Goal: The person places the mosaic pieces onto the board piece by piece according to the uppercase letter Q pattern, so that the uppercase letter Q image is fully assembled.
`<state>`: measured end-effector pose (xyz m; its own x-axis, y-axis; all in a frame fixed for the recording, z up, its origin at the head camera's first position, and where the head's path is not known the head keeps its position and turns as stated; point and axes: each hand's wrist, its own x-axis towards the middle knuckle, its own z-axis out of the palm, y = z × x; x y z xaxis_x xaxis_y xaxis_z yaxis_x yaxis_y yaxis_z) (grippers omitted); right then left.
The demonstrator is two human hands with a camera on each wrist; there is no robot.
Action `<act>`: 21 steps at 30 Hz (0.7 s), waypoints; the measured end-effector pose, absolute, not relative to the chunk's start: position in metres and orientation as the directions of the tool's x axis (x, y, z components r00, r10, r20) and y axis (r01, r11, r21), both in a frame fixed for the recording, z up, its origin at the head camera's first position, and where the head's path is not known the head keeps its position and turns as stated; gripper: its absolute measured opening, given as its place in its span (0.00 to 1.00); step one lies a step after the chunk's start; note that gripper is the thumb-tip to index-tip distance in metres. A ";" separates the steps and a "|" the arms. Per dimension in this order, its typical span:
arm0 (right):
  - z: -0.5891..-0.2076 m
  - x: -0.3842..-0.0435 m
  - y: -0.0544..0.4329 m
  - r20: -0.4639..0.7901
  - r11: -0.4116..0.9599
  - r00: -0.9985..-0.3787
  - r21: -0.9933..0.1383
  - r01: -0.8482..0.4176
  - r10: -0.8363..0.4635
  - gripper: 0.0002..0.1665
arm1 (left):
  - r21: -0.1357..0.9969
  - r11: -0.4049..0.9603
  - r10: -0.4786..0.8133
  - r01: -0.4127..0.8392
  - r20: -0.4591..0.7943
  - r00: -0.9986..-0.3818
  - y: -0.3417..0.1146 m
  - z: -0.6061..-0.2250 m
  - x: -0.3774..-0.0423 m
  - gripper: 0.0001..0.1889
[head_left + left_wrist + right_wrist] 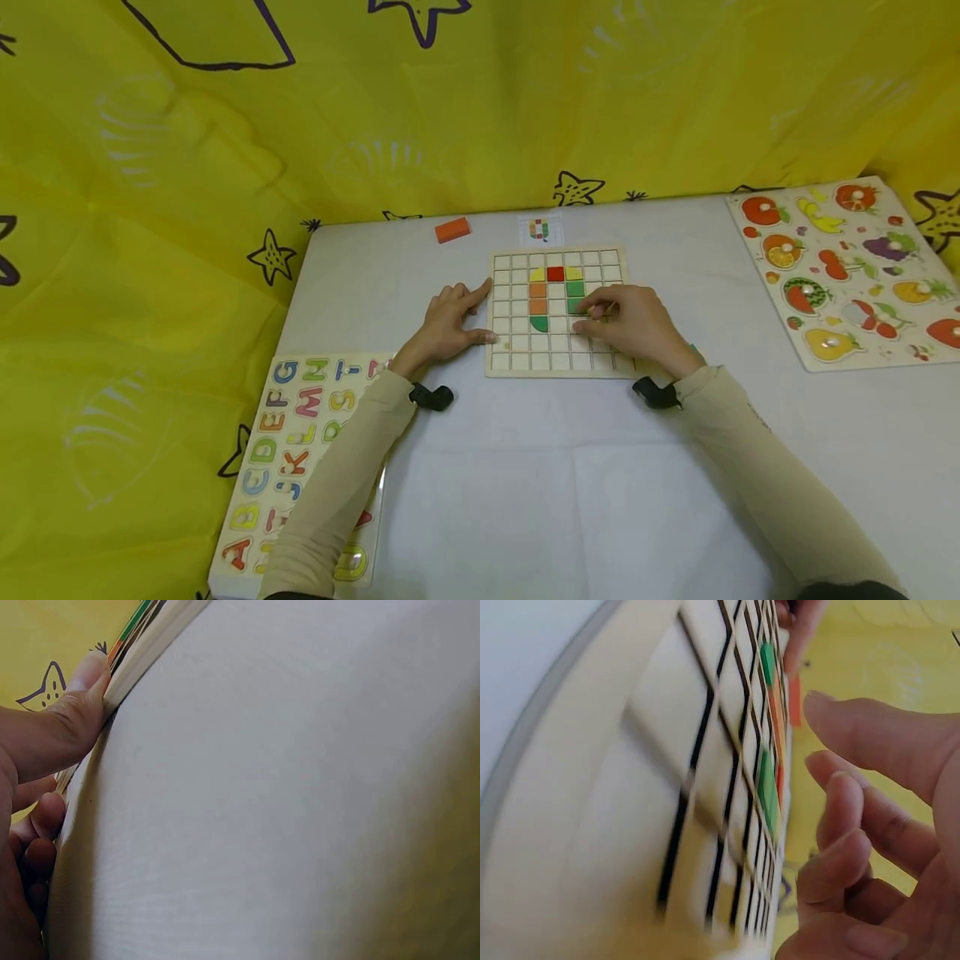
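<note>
A wooden grid board [557, 362] lies on the table with coloured tiles in an arch-like shape. At its top, a red square [555, 273] sits between two yellow rounded tiles [537, 274]. Orange squares [537, 298] run down the left side to a green rounded tile [539, 324]; green squares [574, 289] run down the right. My left hand [446, 323] touches the board's left edge with extended index finger and thumb. Over the board's right half is my right hand [633, 321], fingertips beside the lower green square. Its thumb [855, 735] and fingers are apart, nothing visible between them.
Behind the board lie a small pattern card [539, 229] and an orange block [452, 230]. An alphabet puzzle board [288, 417] is partly under the left forearm. On the right lies a fruit puzzle board [847, 308]. A green piece [696, 351] shows beside the right wrist.
</note>
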<state>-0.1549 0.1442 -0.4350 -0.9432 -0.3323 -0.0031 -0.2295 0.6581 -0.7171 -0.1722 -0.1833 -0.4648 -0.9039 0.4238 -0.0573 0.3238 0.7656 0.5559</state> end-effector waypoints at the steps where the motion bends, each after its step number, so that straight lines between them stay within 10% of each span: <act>1: -0.434 -0.153 0.151 -0.013 0.667 -0.945 -0.712 -0.220 -0.326 0.13 | 0.555 0.766 0.423 0.323 -0.057 -0.904 -0.183 -0.465 -0.172 0.51; 21: -0.440 -0.133 0.227 -0.086 0.782 -0.973 -0.612 -0.118 -0.214 0.20 | 0.566 0.761 0.416 0.316 -0.052 -0.908 -0.183 -0.467 -0.170 0.51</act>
